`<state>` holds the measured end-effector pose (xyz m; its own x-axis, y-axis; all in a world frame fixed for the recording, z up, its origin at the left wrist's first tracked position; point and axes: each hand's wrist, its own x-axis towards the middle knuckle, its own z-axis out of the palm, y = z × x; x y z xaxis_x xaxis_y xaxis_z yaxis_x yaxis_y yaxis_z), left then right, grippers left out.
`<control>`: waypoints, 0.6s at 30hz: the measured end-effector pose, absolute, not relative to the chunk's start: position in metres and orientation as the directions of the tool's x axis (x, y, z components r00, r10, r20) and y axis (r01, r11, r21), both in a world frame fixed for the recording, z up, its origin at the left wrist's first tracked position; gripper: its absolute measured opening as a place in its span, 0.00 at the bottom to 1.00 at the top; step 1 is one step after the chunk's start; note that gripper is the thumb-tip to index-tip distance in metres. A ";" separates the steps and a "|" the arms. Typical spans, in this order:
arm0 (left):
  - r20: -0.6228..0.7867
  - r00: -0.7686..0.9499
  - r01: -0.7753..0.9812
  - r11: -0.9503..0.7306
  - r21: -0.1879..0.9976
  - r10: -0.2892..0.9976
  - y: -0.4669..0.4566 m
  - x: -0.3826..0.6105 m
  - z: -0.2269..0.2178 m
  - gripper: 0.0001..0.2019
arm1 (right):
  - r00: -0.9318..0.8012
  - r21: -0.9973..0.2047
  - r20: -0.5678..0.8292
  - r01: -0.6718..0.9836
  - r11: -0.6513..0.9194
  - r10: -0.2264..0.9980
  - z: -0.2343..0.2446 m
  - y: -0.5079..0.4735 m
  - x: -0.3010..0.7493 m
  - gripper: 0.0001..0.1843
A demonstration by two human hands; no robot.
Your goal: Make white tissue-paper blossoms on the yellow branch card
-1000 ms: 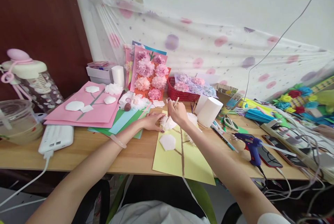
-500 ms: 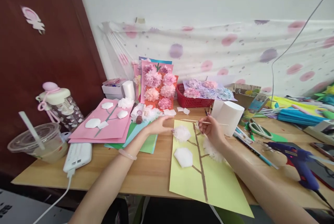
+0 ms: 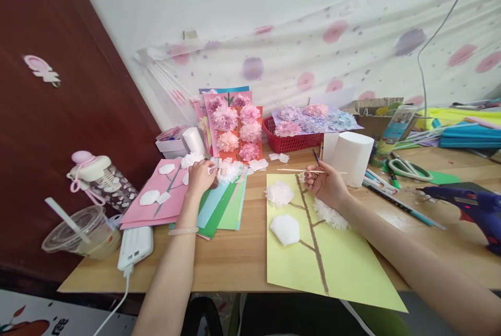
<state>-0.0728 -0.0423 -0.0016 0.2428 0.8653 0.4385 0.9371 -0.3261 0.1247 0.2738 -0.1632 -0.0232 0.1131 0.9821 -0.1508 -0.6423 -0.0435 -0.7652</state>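
My left hand reaches over the stacked papers with bent fingers, closed at the edge of a heap of white tissue paper. Its fingertips are partly hidden, and a bit of white tissue shows between them. In my right hand a thin wooden stick lies level, pinched between thumb and fingers. That hand hovers over the upper part of a yellow sheet. A brown branch is drawn on the sheet, with fluffy white tissue flowers and a flat white tissue hexagon on it.
Pink sheets with tissue pieces lie at left, beside a power bank, a lidded cup and a bottle. Behind stand pink flower cards and a red basket. A paper roll and glue gun are at right.
My left hand has moved left, from beside the yellow sheet to the tissue heap, and its fingers have closed. My right hand still holds the stick over the sheet. The camera view has shifted.
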 end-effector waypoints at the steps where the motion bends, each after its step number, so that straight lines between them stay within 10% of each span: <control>1: 0.423 0.259 0.935 -0.335 0.115 0.869 -0.042 -0.073 -0.002 0.12 | 0.120 -0.753 -0.158 -0.656 -0.041 0.980 -0.023 -0.163 0.274 0.18; 18: 0.460 0.251 0.773 -0.462 0.434 0.852 -0.047 -0.060 0.014 0.09 | 0.056 -0.834 -0.024 -0.551 0.011 0.998 -0.010 -0.170 0.275 0.20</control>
<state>-0.0600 -0.0470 0.0136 0.2513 0.8517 0.4598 0.7731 -0.4625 0.4341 0.2746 -0.1700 -0.0100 0.0564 0.9981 -0.0239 -0.5513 0.0112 -0.8342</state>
